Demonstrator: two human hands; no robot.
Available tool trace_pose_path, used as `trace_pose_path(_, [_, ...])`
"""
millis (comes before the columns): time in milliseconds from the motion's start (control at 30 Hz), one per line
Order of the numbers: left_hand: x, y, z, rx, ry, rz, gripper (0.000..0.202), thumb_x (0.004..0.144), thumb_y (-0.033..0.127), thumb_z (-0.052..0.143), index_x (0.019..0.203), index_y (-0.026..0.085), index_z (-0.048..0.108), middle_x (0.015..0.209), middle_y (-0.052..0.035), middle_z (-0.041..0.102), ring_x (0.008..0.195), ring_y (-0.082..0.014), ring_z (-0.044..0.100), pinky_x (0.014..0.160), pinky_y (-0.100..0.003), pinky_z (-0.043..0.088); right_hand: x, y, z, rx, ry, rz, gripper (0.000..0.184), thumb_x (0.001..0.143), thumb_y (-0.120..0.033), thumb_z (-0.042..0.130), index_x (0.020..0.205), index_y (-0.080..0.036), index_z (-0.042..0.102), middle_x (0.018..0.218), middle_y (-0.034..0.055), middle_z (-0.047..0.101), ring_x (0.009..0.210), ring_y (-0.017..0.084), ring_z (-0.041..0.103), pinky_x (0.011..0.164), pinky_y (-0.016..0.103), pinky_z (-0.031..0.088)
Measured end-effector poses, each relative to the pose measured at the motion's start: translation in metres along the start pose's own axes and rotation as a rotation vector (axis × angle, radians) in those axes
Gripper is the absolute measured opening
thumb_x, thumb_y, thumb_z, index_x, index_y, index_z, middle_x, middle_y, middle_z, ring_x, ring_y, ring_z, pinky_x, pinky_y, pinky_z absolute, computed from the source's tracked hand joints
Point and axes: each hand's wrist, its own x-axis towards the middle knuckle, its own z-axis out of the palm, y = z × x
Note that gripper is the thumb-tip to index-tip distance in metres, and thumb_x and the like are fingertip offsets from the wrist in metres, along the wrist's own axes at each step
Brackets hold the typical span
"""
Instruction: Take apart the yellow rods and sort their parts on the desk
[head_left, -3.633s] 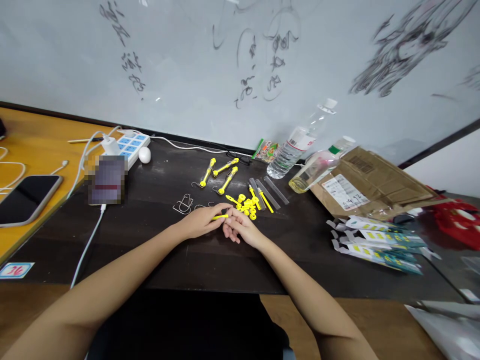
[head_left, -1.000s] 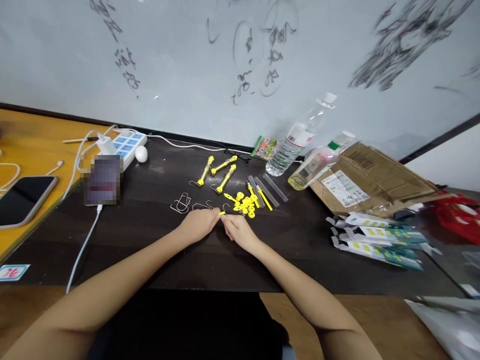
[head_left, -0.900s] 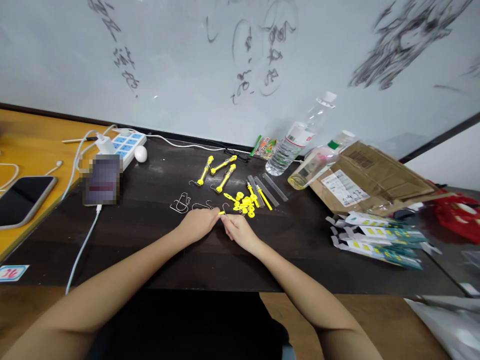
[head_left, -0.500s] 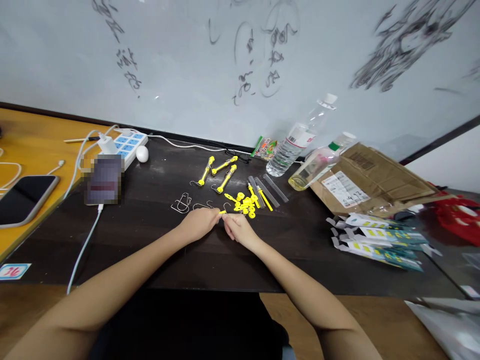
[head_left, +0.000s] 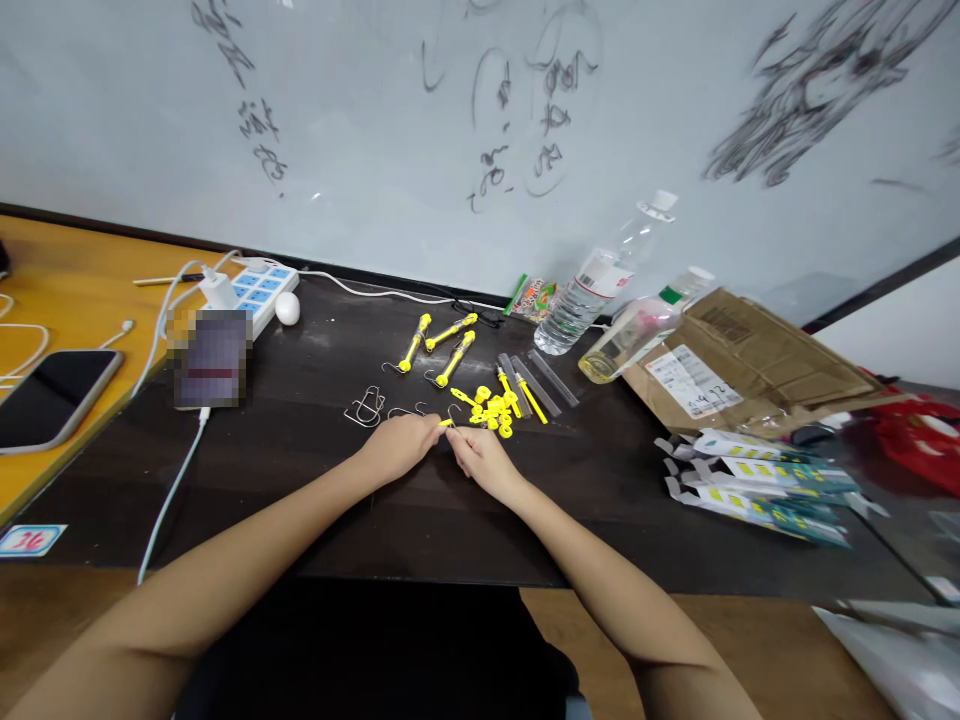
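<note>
My left hand [head_left: 403, 444] is closed in a pinch on a small yellow plastic part [head_left: 445, 423]. My right hand [head_left: 486, 462] meets it fingertip to fingertip, also pinched. A thin metal hook [head_left: 454, 411] rises at the right fingertips, and its lower end is hidden. Just right of the hands lies a pile of yellow plastic parts [head_left: 493, 408]. Clear tubes [head_left: 553, 377] and yellow rods [head_left: 531, 398] rest beside that pile. Bent metal wires [head_left: 366, 406] lie left of the hands. Farther back are three yellow-ended tube pieces [head_left: 454, 360], with metal hooks showing on at least two.
A water bottle [head_left: 583, 300] and a bottle of yellowish liquid [head_left: 626, 340] stand at the back right, near a brown parcel [head_left: 757, 350]. Flattened cartons [head_left: 757, 485] lie right. Left are a power strip [head_left: 262, 290], a phone [head_left: 56, 398] and a charging cable [head_left: 174, 490].
The whole view has shifted very slightly. Both hands keep their pinch at the same spot, and nothing else has visibly moved.
</note>
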Motion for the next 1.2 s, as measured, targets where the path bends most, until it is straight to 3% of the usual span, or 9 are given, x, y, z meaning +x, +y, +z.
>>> trace_pose_path(367, [0.0, 0.0, 0.0, -0.004, 0.015, -0.011, 0.035, 0.098, 0.034, 0.028, 0.093, 0.016, 0.058, 0.082, -0.0087, 0.068, 0.077, -0.0212, 0.066, 0.064, -0.026, 0.045, 0.0, -0.004, -0.002, 0.049, -0.045, 0.012, 0.052, 0.091, -0.05, 0.037, 0.047, -0.021, 0.038, 0.036, -0.0042, 0.04, 0.035, 0.008, 0.036, 0.046, 0.023, 0.033])
trace_pose_path(633, [0.0, 0.005, 0.004, 0.114, 0.05, -0.032, 0.033, 0.098, 0.036, 0.028, 0.098, 0.016, 0.055, 0.076, -0.0088, 0.067, 0.07, -0.0212, 0.066, 0.062, -0.026, 0.044, 0.002, -0.007, -0.006, -0.053, -0.027, -0.02, 0.048, 0.091, -0.047, 0.039, 0.051, -0.021, 0.038, 0.039, -0.0044, 0.041, 0.038, 0.009, 0.037, 0.047, 0.023, 0.031])
trace_pose_path(767, [0.003, -0.011, -0.003, -0.066, 0.075, -0.022, 0.033, 0.097, 0.035, 0.028, 0.087, 0.018, 0.055, 0.075, -0.0055, 0.065, 0.071, -0.0182, 0.063, 0.062, -0.024, 0.042, -0.004, -0.014, -0.006, -0.023, -0.1, -0.022, 0.049, 0.093, -0.044, 0.034, 0.05, -0.021, 0.038, 0.038, -0.004, 0.041, 0.038, 0.009, 0.037, 0.048, 0.023, 0.032])
trace_pose_path(833, [0.005, -0.029, -0.013, -0.215, 0.178, -0.127, 0.036, 0.097, 0.033, 0.025, 0.078, 0.018, 0.052, 0.072, -0.0036, 0.063, 0.067, -0.0155, 0.06, 0.062, -0.024, 0.041, -0.009, -0.017, -0.005, -0.088, -0.158, -0.094, 0.048, 0.093, -0.044, 0.035, 0.052, -0.02, 0.039, 0.043, -0.0037, 0.043, 0.041, 0.009, 0.039, 0.05, 0.022, 0.031])
trace_pose_path(900, [0.005, -0.046, -0.025, -0.312, 0.397, -0.193, 0.035, 0.096, 0.034, 0.027, 0.074, 0.018, 0.049, 0.065, -0.001, 0.057, 0.062, -0.014, 0.055, 0.06, -0.023, 0.039, -0.011, -0.017, -0.003, -0.199, -0.189, -0.172, 0.046, 0.094, -0.042, 0.036, 0.055, -0.018, 0.041, 0.049, -0.0034, 0.046, 0.046, 0.008, 0.041, 0.052, 0.022, 0.03])
trace_pose_path(1000, [0.003, -0.053, -0.031, -0.506, 0.695, -0.207, 0.035, 0.097, 0.036, 0.025, 0.075, 0.019, 0.045, 0.055, 0.0038, 0.046, 0.051, -0.0104, 0.046, 0.054, -0.021, 0.035, -0.003, -0.016, -0.002, -0.451, -0.08, -0.145, 0.042, 0.095, -0.039, 0.035, 0.06, -0.017, 0.048, 0.055, -0.002, 0.051, 0.052, 0.01, 0.046, 0.054, 0.022, 0.028])
trace_pose_path(1067, [0.001, -0.046, -0.025, -0.61, 0.699, -0.147, 0.033, 0.097, 0.037, 0.027, 0.076, 0.019, 0.045, 0.053, 0.0054, 0.044, 0.046, -0.0089, 0.043, 0.051, -0.02, 0.033, 0.006, -0.016, 0.0, -0.635, -0.055, -0.08, 0.037, 0.094, -0.037, 0.038, 0.067, -0.017, 0.054, 0.062, 0.0002, 0.058, 0.059, 0.012, 0.053, 0.057, 0.022, 0.03])
trace_pose_path(1200, [0.0, -0.029, -0.004, -0.689, 0.576, -0.002, 0.03, 0.096, 0.035, 0.031, 0.075, 0.019, 0.046, 0.05, 0.0063, 0.042, 0.044, -0.0077, 0.04, 0.051, -0.02, 0.034, 0.026, -0.023, 0.012, -0.871, -0.064, 0.017, 0.029, 0.094, -0.035, 0.037, 0.087, -0.019, 0.061, 0.079, 0.0056, 0.068, 0.072, 0.018, 0.063, 0.062, 0.025, 0.036])
